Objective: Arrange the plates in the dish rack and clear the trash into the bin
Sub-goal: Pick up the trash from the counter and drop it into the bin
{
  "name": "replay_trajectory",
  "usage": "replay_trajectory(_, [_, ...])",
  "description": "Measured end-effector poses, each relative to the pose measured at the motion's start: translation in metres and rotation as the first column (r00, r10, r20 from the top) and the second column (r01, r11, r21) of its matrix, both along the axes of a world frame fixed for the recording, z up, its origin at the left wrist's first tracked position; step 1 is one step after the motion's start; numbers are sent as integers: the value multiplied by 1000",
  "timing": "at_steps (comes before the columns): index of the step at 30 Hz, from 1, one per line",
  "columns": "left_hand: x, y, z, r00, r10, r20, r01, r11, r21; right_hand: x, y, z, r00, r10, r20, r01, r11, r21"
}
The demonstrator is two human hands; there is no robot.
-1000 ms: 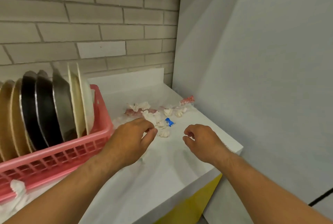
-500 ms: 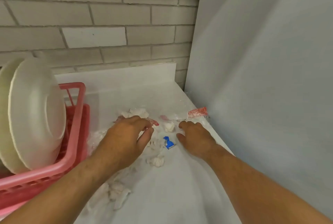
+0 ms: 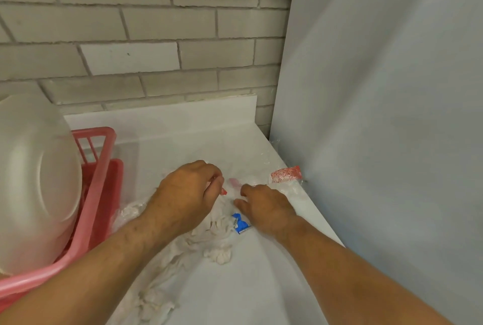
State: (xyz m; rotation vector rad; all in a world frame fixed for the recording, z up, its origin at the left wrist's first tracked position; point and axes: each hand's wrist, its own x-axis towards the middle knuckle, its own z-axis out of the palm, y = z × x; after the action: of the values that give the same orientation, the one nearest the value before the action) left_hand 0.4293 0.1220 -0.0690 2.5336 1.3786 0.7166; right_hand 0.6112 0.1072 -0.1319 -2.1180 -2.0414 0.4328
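Trash (image 3: 217,230): crumpled tissues, blue wrapper (image 3: 241,223), on counter (image 3: 261,285) btwn hands. Plates (image 3: 34,180) racked in pink rack (image 3: 102,167). Step: gathering trash. Left hand (image 3: 185,194) pinching red scrap; right hand (image 3: 264,207) curled over pile, grip can't tell. Next: scoop all, find bin (not in view).

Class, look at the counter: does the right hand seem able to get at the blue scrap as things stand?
Probably yes. The blue scrap lies on the counter right beside the right hand, by its thumb side, with nothing on top of it. The left hand is busy further left.
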Motion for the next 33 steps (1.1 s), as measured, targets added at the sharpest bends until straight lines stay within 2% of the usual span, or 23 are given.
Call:
replay_trajectory(4, [17, 15, -3, 999, -19, -46, 16, 998, -69, 9, -11, -9, 999, -41, -6, 42, 998, 41])
replay_trajectory(9, [70, 33, -8, 983, -109, -147, 87, 985, -150, 20, -35, -9, 999, 9, 44, -11, 999, 39])
replay_trajectory(12, [108, 38, -19, 953, -194, -233, 146, 968, -206, 35, -54, -9, 1000, -26, -18, 26, 998, 55])
replay_trajectory(15, [133, 48, -36, 912, -154, -381, 48, 960, -275, 55, -66, -9, 998, -28, 65, 25, 999, 35])
replay_trajectory(18, [149, 59, -54, 888, -153, -434, -19, 930, -367, 66, -74, -10, 985, -4, 174, 6, 1000, -9])
replay_trajectory(22, [159, 60, -78, 870, -174, -461, -11, 928, -372, 72, -79, -13, 995, -27, 92, 26, 1000, 12])
replay_trajectory(27, [157, 47, -90, 936, -84, -342, 45, 992, -121, 81, -83, -13, 989, -90, -116, 106, 983, 148])
replay_trajectory(30, [148, 49, -80, 983, -70, -168, 40, 984, -176, 82, -82, -6, 965, -164, -207, 205, 959, 195])
replay_trajectory(33, [132, 50, -52, 995, -100, 21, 102, 965, -243, 80, -75, 2, 916, -203, -347, 266, 953, 145])
